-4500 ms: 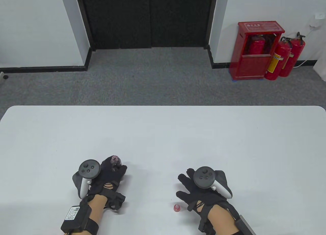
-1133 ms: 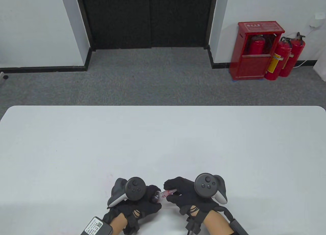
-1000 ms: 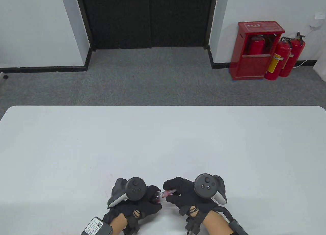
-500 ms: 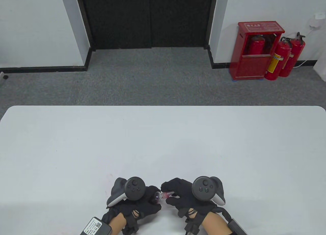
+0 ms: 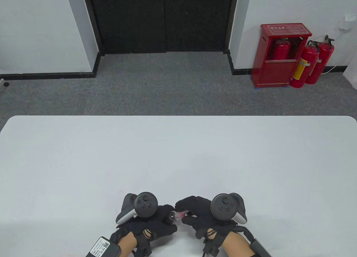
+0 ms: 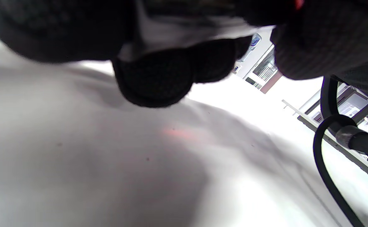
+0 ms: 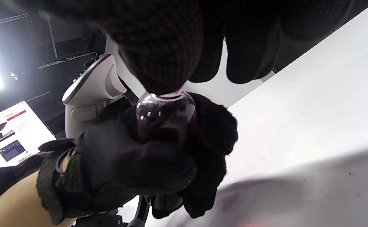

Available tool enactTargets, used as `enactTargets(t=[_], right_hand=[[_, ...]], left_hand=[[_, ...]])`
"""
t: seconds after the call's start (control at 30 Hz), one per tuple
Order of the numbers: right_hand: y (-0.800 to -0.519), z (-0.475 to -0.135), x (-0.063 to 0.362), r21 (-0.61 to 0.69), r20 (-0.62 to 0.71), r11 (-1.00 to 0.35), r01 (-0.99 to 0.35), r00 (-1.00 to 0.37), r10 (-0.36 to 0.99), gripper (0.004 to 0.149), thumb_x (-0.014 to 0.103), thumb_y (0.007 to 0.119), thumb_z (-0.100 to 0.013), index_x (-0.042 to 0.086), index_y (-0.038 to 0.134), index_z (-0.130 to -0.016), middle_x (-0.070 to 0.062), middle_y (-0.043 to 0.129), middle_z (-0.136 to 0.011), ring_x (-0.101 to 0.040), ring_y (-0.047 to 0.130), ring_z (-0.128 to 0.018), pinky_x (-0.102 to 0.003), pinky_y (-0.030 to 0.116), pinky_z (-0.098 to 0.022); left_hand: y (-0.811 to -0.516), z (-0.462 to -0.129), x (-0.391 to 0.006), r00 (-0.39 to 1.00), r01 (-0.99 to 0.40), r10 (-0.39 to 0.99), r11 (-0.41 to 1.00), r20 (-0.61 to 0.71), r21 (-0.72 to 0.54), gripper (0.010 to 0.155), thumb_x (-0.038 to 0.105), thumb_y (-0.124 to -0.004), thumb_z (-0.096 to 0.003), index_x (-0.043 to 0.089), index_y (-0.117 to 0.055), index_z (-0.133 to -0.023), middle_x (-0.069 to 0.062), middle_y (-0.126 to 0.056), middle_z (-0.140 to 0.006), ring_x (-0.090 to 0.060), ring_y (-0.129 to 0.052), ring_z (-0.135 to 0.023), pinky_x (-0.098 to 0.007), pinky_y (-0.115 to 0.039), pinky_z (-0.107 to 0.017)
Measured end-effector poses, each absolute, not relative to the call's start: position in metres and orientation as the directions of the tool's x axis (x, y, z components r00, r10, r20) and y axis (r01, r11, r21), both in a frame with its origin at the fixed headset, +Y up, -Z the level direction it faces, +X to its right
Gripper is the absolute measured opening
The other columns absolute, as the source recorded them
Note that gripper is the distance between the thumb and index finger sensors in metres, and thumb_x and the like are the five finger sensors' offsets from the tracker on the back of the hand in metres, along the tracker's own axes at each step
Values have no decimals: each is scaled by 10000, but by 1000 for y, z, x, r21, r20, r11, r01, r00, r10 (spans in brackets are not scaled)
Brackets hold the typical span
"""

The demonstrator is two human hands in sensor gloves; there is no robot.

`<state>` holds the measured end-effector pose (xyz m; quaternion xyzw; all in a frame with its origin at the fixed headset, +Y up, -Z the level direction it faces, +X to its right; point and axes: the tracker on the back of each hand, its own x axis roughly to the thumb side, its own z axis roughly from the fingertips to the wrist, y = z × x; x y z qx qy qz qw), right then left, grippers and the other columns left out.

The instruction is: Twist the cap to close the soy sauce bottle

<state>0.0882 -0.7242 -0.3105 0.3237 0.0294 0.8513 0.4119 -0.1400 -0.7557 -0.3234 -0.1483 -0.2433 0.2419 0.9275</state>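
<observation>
Half-hidden bottle [image 5: 170, 216] inside left hand [image 5: 152, 222], cap [image 5: 182, 213] mostly under right hand [image 5: 199, 213]

Black gloves [image 5: 156, 223], a red cap [image 5: 182, 213], a clear dark-filled bottle [image 7: 165, 119], white table [image 5: 178, 156].

A red cabinet [image 5: 281, 56] (two fire extinguishers [image 5: 311, 64] beside it) stands by the wall
</observation>
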Motion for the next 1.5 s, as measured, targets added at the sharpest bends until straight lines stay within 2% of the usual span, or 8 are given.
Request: enactTargets(t=[0.33,0.6,0.73,0.9,1.07,1.23,1.37,1.5], right_hand=[[-722,-308,88,280,558,-648,-708,-429,710,573,261,942,-333,211,802,-886,-110,963,-862,-388,979,-538,-593,768,-394],[-719,-307,87,291,588,-638,-713,-393,707,565,201,935,-322,264,809,-869,-97,956,-884,-376,983,-536,-586,772,-395],[-721,-308,88,301,572,-651,-697,-414,708,583,264,941,-335,198,785,-894,-108,957,-867,-381,974,-537,-586,766,-395],[-725,-310,88,320,546,-648,-691,-424,722,587,333,924,-356,182,773,-903,-102,949,-849,-385,959,-557,-585,757,-403],[-726,-312,91,355,521,-645,-677,-429,738,670,373,925,-355,210,704,-966,-115,851,-952,-428,902,-658,-618,714,-454],[-724,-312,92,382,539,-659,-649,-422,729,709,361,934,-357,270,660,-1004,-128,738,-1053,-454,857,-717,-644,683,-486],[-722,-310,91,365,572,-687,-629,-430,698,678,316,946,-353,335,683,-978,-105,626,-1126,-463,826,-751,-655,663,-505],[-721,-308,88,340,593,-706,-622,-441,674,614,264,946,-354,338,739,-927,-87,652,-1117,-458,839,-742,-653,668,-502]], left_hand=[[-757,-325,-141,727,-419,578,801,370,-429,613,684,-913,-384,437,-751,-921,195,-955,-752,-117,-1125,-542,-359,-951,-237],[-759,-325,-141,681,-440,632,757,369,-483,613,681,-912,-387,435,-747,-924,194,-953,-755,-121,-1123,-544,-362,-949,-238],[-758,-325,-142,695,-433,616,771,372,-467,613,681,-912,-386,434,-749,-923,193,-954,-754,-120,-1124,-542,-361,-949,-237],[-757,-325,-143,707,-422,598,785,378,-453,614,680,-913,-386,434,-746,-924,191,-952,-756,-123,-1123,-546,-364,-948,-239],[-757,-326,-143,712,-419,590,792,379,-445,615,681,-912,-385,435,-747,-924,192,-952,-757,-122,-1122,-545,-362,-948,-241],[-758,-326,-143,719,-409,582,796,381,-446,616,680,-913,-385,432,-748,-924,191,-954,-754,-123,-1122,-545,-362,-948,-238],[-758,-325,-143,718,-410,583,796,380,-445,616,682,-912,-385,433,-748,-924,189,-953,-756,-124,-1123,-545,-362,-948,-239],[-758,-325,-142,717,-411,584,796,382,-445,617,681,-913,-385,432,-747,-925,189,-954,-755,-124,-1123,-544,-363,-948,-238]])
